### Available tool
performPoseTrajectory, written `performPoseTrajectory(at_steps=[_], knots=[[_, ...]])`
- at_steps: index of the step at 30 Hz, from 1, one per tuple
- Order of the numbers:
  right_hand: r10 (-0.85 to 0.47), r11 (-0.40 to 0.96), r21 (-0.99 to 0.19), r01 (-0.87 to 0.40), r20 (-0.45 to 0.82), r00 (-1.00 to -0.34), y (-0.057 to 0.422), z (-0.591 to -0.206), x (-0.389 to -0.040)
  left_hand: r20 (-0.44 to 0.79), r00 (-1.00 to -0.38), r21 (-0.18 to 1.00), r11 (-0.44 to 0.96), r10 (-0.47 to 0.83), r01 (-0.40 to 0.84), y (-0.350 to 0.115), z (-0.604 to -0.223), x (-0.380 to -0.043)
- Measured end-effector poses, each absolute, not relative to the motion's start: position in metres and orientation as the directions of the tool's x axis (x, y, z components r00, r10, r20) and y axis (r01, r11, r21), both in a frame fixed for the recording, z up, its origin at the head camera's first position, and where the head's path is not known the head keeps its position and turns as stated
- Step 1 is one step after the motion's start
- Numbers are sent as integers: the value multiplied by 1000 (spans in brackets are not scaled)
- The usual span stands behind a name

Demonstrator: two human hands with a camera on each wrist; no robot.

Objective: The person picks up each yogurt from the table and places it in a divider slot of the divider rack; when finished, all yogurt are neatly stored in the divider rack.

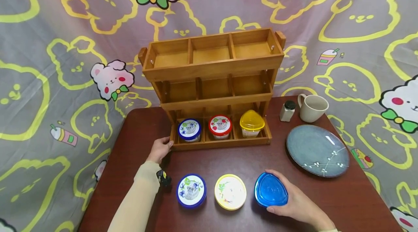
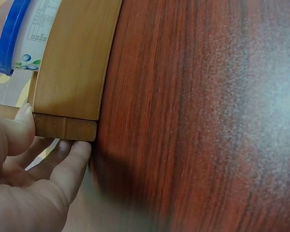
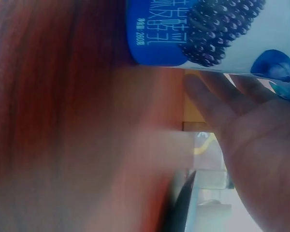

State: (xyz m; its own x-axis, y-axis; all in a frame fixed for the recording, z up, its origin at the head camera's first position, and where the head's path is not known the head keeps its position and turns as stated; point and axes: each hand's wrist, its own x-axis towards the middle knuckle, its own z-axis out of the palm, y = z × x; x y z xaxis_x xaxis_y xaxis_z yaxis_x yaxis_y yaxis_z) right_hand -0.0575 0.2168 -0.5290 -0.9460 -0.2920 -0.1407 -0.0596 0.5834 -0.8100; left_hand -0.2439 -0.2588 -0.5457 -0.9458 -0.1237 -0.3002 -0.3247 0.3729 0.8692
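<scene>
My left hand (image 1: 160, 149) holds the lower left front corner of a three-tier wooden rack (image 1: 215, 67). In the left wrist view its thumb and fingers are at the end of the bottom shelf's front board (image 2: 72, 63). With my right hand (image 1: 290, 201) I grip a yogurt cup with a rounded-triangular blue lid (image 1: 271, 189). The right wrist view shows the cup's side (image 3: 222, 34), printed with a dark berry and blueberries. Left of this cup are a yellow-rimmed tub (image 1: 230, 192) and a blue-rimmed tub (image 1: 191, 190), both on the table.
On the rack's bottom tier sit a blue-rimmed tub (image 1: 189, 129), a red-rimmed tub (image 1: 220, 126) and a yellow-lidded cup (image 1: 251, 123). A blue-grey plate (image 1: 316, 148), a black-capped shaker (image 1: 287, 111) and a mug (image 1: 312, 108) stand right. Patterned cloth (image 1: 81, 72) hangs behind.
</scene>
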Motion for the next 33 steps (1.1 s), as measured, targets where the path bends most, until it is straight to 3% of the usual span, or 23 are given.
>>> performPoseTrajectory(at_steps=[25, 33], knots=[[-274, 540, -841, -25, -147, -950, 216, -530, -59, -291, -949, 877, 363, -118, -314, -260, -544, -245], [-288, 574, -814, -93, -94, -953, 216, -532, -58, -295, -948, 875, 364, -120, -319, -260, -544, -244]])
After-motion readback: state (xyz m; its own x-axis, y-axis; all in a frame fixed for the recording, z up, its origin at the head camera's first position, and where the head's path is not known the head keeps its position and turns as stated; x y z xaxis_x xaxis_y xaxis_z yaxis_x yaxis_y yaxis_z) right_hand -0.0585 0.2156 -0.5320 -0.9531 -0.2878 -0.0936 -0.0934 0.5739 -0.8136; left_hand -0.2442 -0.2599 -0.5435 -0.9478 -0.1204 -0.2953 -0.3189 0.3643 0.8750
